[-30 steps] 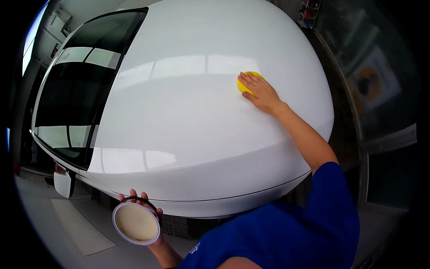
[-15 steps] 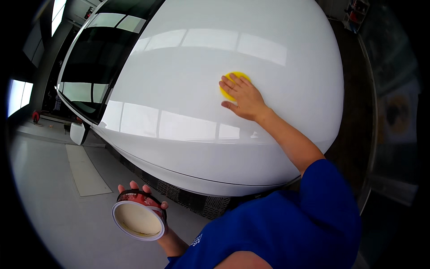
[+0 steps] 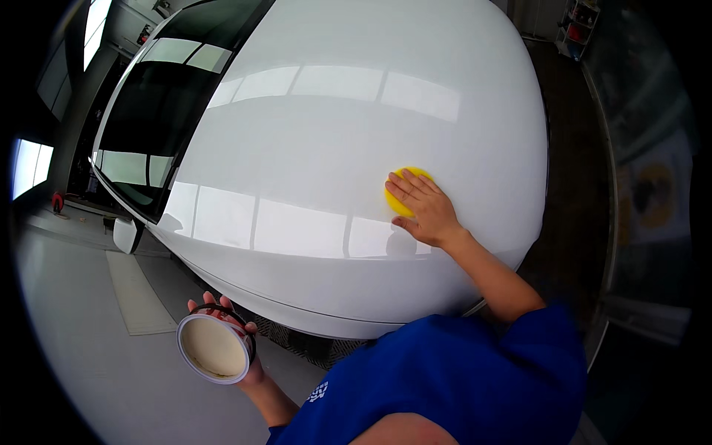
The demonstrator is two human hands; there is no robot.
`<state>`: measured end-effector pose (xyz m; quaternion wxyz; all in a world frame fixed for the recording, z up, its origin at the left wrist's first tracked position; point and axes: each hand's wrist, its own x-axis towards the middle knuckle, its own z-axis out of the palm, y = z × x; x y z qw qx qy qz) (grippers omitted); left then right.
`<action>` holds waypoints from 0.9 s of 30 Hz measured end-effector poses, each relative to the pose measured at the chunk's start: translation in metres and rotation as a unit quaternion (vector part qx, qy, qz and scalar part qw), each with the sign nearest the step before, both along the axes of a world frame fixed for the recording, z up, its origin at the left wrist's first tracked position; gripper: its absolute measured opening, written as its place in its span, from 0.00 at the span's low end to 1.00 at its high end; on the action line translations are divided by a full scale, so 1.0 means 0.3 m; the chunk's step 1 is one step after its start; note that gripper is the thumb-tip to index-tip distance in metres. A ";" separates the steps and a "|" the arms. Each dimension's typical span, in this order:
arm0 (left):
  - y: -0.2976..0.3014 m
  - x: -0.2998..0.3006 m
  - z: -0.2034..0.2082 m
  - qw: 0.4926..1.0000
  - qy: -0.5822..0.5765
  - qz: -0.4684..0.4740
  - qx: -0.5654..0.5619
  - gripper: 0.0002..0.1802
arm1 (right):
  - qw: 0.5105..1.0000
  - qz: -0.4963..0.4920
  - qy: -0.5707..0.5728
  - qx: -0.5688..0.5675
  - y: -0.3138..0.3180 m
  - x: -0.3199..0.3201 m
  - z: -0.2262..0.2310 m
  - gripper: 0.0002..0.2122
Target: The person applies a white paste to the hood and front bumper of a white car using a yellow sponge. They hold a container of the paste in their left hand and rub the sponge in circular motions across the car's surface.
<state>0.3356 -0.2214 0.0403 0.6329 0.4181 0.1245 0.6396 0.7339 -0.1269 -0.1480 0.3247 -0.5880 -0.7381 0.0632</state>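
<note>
My right hand (image 3: 432, 215) lies on a round yellow sponge pad (image 3: 401, 208), pressing it flat against the glossy white car hood (image 3: 319, 141). Its fingers stretch over the top of the pad, with the thumb along the near edge. Low at the left, my left hand (image 3: 254, 369) grips a round red tin (image 3: 222, 380) with a pale rim, fingers wrapped round its far side. The tin is lidless and tilted toward me. Smooth cream-coloured paste (image 3: 211, 347) shows inside, with a darker streak along its lower edge. A dark ring circles the tin.
The dark windshield (image 3: 148, 111) and a white side mirror (image 3: 127, 236) are at the left. Below the fender lies dark patterned matting (image 3: 300, 345) on the grey floor (image 3: 74, 297). A glass wall (image 3: 645, 185) runs along the right, and a small shelf rack (image 3: 578, 26) stands at the far right.
My right hand and the sponge pad have moved nearer to me and slightly right across the hood. The tin in my left hand has shifted a little up and left.
</note>
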 end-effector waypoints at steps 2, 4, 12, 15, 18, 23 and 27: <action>0.031 0.051 0.022 0.999 -0.014 0.016 -0.027 0.37 | 0.994 -0.101 -0.009 0.040 0.151 0.135 -0.016 0.30; 0.063 0.109 0.032 0.998 -0.018 0.023 -0.057 0.36 | 0.985 -0.162 -0.021 0.055 0.233 0.128 -0.011 0.30; 0.018 0.029 0.009 0.997 -0.008 0.049 -0.064 0.35 | 0.997 -0.072 -0.024 0.025 -0.003 0.163 -0.018 0.30; 0.046 0.076 0.009 0.998 -0.024 -0.019 -0.059 0.37 | 0.975 -0.204 -0.064 0.056 0.116 0.228 -0.012 0.29; 0.044 0.101 0.007 0.996 0.010 0.026 -0.087 0.36 | 0.998 -0.039 -0.040 0.027 -0.073 0.028 0.004 0.30; 0.018 0.011 -0.003 0.998 -0.022 -0.041 -0.046 0.36 | 0.995 -0.100 -0.020 0.011 -0.138 0.241 -0.051 0.28; 0.040 0.122 0.042 0.997 -0.005 -0.059 -0.042 0.36 | 0.989 -0.133 -0.045 0.040 -0.073 0.189 -0.024 0.28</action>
